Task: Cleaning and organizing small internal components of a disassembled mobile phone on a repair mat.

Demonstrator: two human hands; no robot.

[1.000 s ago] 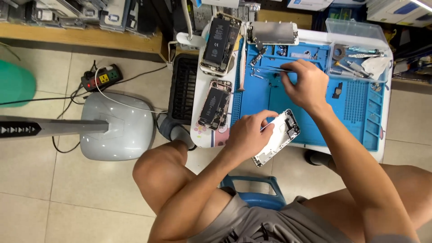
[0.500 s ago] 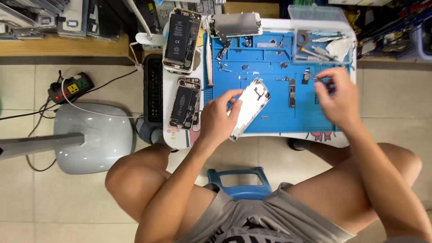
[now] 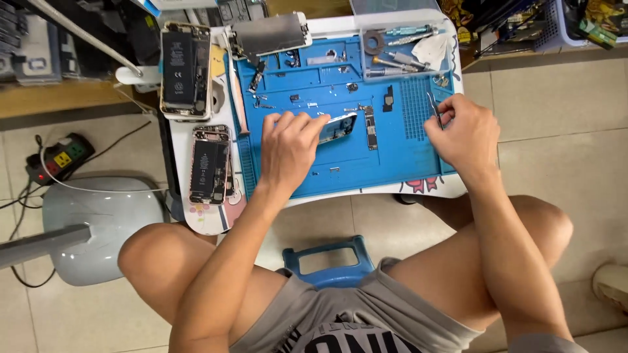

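Head view: left hand (image 3: 288, 147) gripping phone shell (image 3: 337, 127), right hand (image 3: 461, 134) pinching tweezers (image 3: 434, 110), opened phones (image 3: 209, 163) beside.

Single view only, from a camera worn on the person's head; it looks almost straight down past the chest and bare knees; the small white table (image 3: 196, 225) with its blue work mat (image 3: 366, 167) fills the upper half of the frame, at arm's reach; tiled floor (image 3: 569, 176) surrounds it, a blue stool (image 3: 327, 258) sits at bottom centre; no second view shares the scene.
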